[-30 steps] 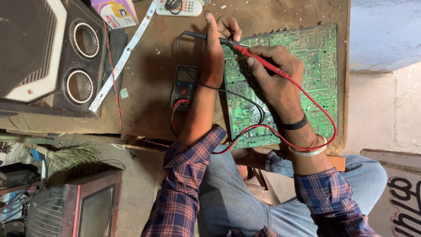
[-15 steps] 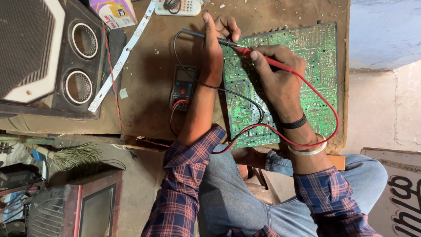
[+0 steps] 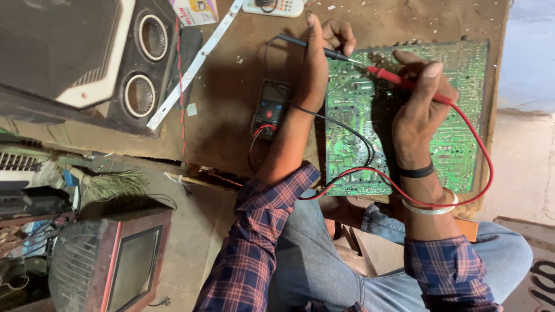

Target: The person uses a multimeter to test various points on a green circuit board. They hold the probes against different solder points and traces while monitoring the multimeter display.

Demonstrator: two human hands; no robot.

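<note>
A green circuit board lies solder side up on a brown wooden board. My left hand grips a black test probe, its tip touching the circuit board's upper left part. My right hand holds a red test probe pointed at nearly the same spot. Black and red leads loop back to a small dark multimeter lying beside my left forearm.
A black speaker box with two round grilles lies at the upper left. A white LED strip crosses the wooden board. An old small television sits at the lower left. A remote lies at the top edge.
Both probe tips have shifted slightly across the circuit board and stand closer together. My right hand has turned a little around the red probe.
</note>
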